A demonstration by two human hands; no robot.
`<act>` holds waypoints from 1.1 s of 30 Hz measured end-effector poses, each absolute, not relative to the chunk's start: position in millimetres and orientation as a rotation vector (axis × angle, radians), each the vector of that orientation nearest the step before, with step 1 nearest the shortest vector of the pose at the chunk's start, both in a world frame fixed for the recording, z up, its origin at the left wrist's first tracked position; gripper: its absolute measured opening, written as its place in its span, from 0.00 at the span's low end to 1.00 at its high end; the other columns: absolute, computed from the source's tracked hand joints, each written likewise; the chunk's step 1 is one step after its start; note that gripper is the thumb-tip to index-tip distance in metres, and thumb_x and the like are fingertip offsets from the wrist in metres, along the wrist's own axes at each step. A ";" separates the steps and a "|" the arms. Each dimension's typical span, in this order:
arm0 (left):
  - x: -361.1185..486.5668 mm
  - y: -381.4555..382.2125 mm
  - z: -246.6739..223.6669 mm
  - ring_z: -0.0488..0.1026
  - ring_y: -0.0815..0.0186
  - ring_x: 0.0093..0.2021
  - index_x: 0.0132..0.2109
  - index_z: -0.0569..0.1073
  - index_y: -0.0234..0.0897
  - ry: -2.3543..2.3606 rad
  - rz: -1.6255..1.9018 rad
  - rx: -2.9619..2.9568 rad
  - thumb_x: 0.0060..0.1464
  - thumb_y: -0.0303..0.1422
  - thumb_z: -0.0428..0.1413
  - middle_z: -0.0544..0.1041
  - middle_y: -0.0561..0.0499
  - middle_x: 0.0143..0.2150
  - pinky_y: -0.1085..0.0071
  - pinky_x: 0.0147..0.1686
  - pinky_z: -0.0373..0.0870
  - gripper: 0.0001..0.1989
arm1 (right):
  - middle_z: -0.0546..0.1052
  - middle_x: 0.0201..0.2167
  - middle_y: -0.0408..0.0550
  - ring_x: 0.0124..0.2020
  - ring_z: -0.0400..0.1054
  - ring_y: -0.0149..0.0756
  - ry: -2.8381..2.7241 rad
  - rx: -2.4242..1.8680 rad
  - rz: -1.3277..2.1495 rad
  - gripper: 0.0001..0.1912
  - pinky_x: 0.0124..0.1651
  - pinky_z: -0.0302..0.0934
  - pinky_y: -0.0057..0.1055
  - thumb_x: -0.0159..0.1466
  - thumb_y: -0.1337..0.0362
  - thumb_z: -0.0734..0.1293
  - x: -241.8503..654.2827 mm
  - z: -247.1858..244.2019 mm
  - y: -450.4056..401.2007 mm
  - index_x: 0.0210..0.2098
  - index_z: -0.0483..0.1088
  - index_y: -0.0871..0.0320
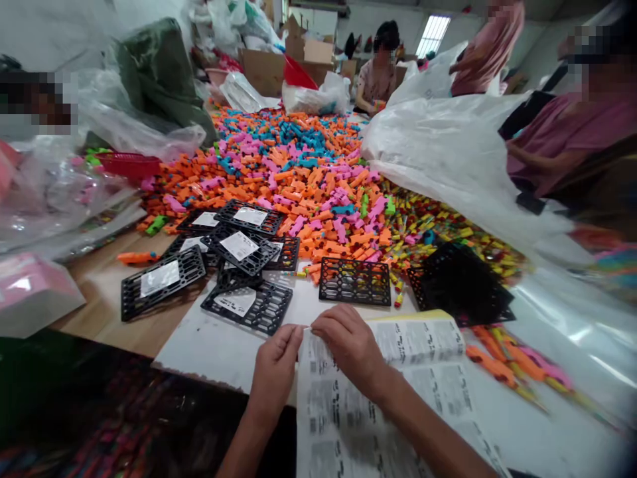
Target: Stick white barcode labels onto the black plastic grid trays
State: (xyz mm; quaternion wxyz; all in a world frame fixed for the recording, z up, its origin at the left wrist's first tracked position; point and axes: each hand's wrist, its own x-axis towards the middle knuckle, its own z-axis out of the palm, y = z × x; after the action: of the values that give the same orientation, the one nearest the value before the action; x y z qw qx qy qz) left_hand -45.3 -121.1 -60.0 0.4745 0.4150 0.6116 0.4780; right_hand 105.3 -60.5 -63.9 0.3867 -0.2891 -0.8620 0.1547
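Note:
My left hand (277, 362) is closed in a pinch, thumb against fingers, at the upper left edge of a sheet of printed labels (326, 435). Close beside it, my right hand (351, 345) also pinches, its wrist and forearm passing over the sheet. A small white bit, apparently the edge of a label, shows between the two sets of fingertips; most of it is hidden. Just beyond my hands lies a bare black plastic grid tray (354, 282). To the left, several similar black trays (247, 305) lie in a loose pile with white labels on them.
Behind the trays spreads a large heap of orange, pink and blue plastic pieces (318, 179). Dark trays (460, 282) are stacked at right, near orange-and-yellow pieces (497, 365). Clear plastic sheeting (448, 139) covers the right side. Other people sit or stand around the table.

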 end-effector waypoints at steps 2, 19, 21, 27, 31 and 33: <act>-43.8 -122.2 -60.1 0.72 0.64 0.36 0.39 0.76 0.35 1.531 1.171 1.112 0.58 0.44 0.50 0.77 0.50 0.34 0.72 0.37 0.67 0.17 | 0.74 0.34 0.49 0.38 0.64 0.37 -2.159 -0.784 0.423 0.06 0.42 0.59 0.34 0.69 0.68 0.61 106.1 -63.0 -63.0 0.38 0.70 0.58; -36.4 -117.4 -46.9 0.69 0.65 0.33 0.37 0.75 0.36 1.553 1.099 1.156 0.56 0.45 0.51 0.74 0.53 0.29 0.74 0.33 0.65 0.16 | 0.71 0.30 0.44 0.37 0.62 0.34 -2.046 -0.886 0.601 0.05 0.40 0.57 0.31 0.64 0.71 0.68 119.0 -42.1 -59.7 0.31 0.71 0.58; -36.8 -115.4 -48.1 0.66 0.67 0.30 0.34 0.73 0.36 1.505 1.077 1.065 0.55 0.46 0.53 0.71 0.54 0.27 0.75 0.30 0.64 0.17 | 0.72 0.33 0.47 0.38 0.62 0.36 -2.101 -0.767 0.395 0.06 0.42 0.58 0.34 0.67 0.70 0.63 122.4 -49.7 -64.7 0.35 0.71 0.58; -39.4 -106.8 -68.4 0.63 0.68 0.28 0.29 0.68 0.37 1.549 0.998 0.897 0.51 0.48 0.53 0.68 0.55 0.26 0.74 0.27 0.62 0.17 | 0.74 0.37 0.51 0.42 0.62 0.38 -2.348 -0.432 0.329 0.08 0.48 0.59 0.40 0.69 0.73 0.59 139.3 -49.5 -94.6 0.42 0.69 0.61; -47.8 -99.3 -83.7 0.65 0.65 0.29 0.29 0.68 0.38 1.816 0.913 1.054 0.53 0.46 0.48 0.69 0.54 0.25 0.72 0.28 0.61 0.16 | 0.72 0.34 0.47 0.40 0.64 0.35 -2.141 -0.511 0.683 0.08 0.46 0.61 0.35 0.69 0.71 0.59 151.4 -27.4 -108.2 0.38 0.69 0.58; -52.7 -96.7 -87.4 0.67 0.64 0.29 0.30 0.69 0.39 1.964 0.858 1.147 0.55 0.44 0.45 0.71 0.53 0.26 0.71 0.30 0.61 0.16 | 0.71 0.32 0.45 0.37 0.65 0.33 -1.835 -0.745 0.874 0.06 0.41 0.62 0.31 0.68 0.68 0.61 157.4 -20.8 -98.3 0.34 0.68 0.56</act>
State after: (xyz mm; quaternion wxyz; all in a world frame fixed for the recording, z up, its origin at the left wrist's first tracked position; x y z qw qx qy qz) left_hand -52.7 -96.7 -87.4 0.3480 0.4425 0.7574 0.3307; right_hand 157.4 -98.3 -20.8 0.4691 -0.3041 -0.7487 0.3564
